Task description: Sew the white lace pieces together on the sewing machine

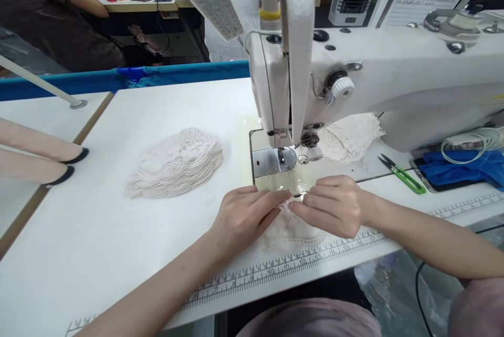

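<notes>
My left hand and my right hand meet in front of the sewing machine. Between their pinched fingertips is the upper edge of a white lace piece, which hangs down over the table's front part. Just beyond my fingers lie the metal needle plate and the presser foot; the lace is apart from the foot. A stack of similar lace pieces rests to the left. More lace lies behind and right of the needle, partly hidden by the machine head.
Green-handled snips lie at the right beside a blue cloth and a coil of pale cord. A printed ruler runs along the front edge. Two pale posts stick in from the left. A co-worker's arm shows behind.
</notes>
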Available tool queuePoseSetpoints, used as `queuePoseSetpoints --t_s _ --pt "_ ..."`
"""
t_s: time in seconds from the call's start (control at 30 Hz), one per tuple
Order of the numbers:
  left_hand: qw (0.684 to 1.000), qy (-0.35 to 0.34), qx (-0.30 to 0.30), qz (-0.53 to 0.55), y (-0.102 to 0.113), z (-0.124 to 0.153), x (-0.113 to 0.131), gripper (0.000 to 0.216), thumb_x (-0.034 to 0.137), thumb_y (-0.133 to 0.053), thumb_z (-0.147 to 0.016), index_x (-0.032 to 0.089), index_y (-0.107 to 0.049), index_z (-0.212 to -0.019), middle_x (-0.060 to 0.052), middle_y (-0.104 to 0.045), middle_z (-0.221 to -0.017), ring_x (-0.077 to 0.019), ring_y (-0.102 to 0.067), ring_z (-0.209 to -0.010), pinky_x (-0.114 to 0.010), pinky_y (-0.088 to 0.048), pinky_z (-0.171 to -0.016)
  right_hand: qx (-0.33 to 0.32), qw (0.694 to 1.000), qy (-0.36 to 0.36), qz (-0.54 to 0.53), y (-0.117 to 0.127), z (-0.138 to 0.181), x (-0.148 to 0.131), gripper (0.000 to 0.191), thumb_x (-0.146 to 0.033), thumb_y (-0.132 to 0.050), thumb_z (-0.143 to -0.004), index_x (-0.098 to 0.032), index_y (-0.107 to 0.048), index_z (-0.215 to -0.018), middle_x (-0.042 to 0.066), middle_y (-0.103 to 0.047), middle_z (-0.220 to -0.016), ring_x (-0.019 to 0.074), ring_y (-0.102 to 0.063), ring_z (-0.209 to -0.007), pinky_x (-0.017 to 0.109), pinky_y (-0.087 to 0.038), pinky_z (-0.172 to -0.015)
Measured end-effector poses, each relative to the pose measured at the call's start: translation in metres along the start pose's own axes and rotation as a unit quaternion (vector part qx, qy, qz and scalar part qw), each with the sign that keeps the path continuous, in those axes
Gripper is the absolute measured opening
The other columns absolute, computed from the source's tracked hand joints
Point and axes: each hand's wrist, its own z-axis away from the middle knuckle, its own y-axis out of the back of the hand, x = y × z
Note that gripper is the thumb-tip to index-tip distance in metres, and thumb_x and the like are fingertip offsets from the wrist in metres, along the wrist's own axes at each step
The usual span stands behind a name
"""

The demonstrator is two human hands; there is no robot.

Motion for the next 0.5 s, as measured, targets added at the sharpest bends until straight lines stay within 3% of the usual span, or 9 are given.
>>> queuePoseSetpoints --t_s 0.1,0.2,0.23,0.3,0.37,0.43,0.5 --pt "0.979 0.137 -0.075 0.127 0.013 -0.01 0.016 0.013 0.014 -0.055 -0.088 0.019 -0.067 -0.086 0.005 -0.067 -0.062 -0.0055 -0.052 -0.045 -0.017 -0.039 -0.045 -0.087 0.985 -0.116 -0.096 0.024 -0.013 -0.006 0.021 -0.007 -0.051 -0.09 -0.013 -0.066 -0.078 -0.005 -0.058 -0.054 0.0064 -0.048 -0.047 0.022 -0.035 -0.043" --pt "0.901 0.275 -0.209 0.263 0.024 -0.021 0.027 0.013 0.026 -0.06 -0.087 0.023 -0.071 -0.08 0.007 -0.063 -0.058 -0.0063 -0.047 -0.046 -0.018 -0.035 -0.042 -0.177 0.897 -0.278 -0.294 0.041 -0.024 -0.004 0.008 -0.016 -0.058 -0.09 -0.015 -0.066 -0.086 -0.007 -0.063 -0.062 0.0025 -0.051 -0.05 0.016 -0.039 -0.048" --pt "0.889 0.295 -0.225 0.266 0.024 -0.023 0.028 0.015 0.029 -0.061 -0.086 0.023 -0.071 -0.077 0.006 -0.061 -0.055 -0.0064 -0.044 -0.044 -0.019 -0.033 -0.041 -0.209 0.862 -0.322 -0.331 0.041 -0.025 -0.002 0.008 -0.014 -0.06 -0.089 -0.017 -0.066 -0.084 -0.008 -0.061 -0.061 0.0018 -0.05 -0.048 0.015 -0.038 -0.048" --pt "0.894 0.319 -0.243 0.2 0.019 -0.023 0.024 0.02 0.03 -0.059 -0.087 0.022 -0.07 -0.072 0.006 -0.056 -0.05 -0.0066 -0.039 -0.041 -0.02 -0.029 -0.041 -0.239 0.823 -0.388 -0.338 0.032 -0.022 0.005 0.009 -0.017 -0.063 -0.087 -0.018 -0.067 -0.08 -0.009 -0.056 -0.053 0.0022 -0.047 -0.044 0.016 -0.035 -0.046" --pt "0.913 0.319 -0.239 0.085 0.008 -0.018 0.016 0.017 0.029 -0.059 -0.087 0.021 -0.07 -0.078 0.006 -0.052 -0.047 -0.0073 -0.037 -0.039 -0.022 -0.027 -0.042 -0.242 0.823 -0.413 -0.304 0.014 -0.015 0.012 0.011 -0.021 -0.063 -0.088 -0.017 -0.068 -0.08 -0.008 -0.055 -0.051 0.004 -0.048 -0.045 0.018 -0.037 -0.049" --pt "0.931 0.296 -0.212 -0.021 -0.003 -0.011 0.009 0.017 0.031 -0.061 -0.086 0.02 -0.067 -0.098 0.007 -0.055 -0.051 -0.0093 -0.042 -0.04 -0.023 -0.029 -0.044 -0.233 0.842 -0.415 -0.254 -0.004 -0.006 0.016 0.013 -0.02 -0.059 -0.09 -0.016 -0.069 -0.082 -0.005 -0.061 -0.058 0.0056 -0.053 -0.05 0.02 -0.039 -0.053" --pt "0.954 0.23 -0.162 -0.104 -0.009 -0.005 0.005 0.029 0.032 -0.062 -0.086 0.018 -0.061 -0.112 0.002 -0.065 -0.066 -0.0137 -0.055 -0.052 -0.026 -0.035 -0.051 -0.229 0.859 -0.411 -0.201 -0.016 0.0 0.018 0.016 -0.018 -0.055 -0.092 -0.016 -0.07 -0.086 -0.003 -0.067 -0.066 0.0068 -0.055 -0.053 0.02 -0.038 -0.052"
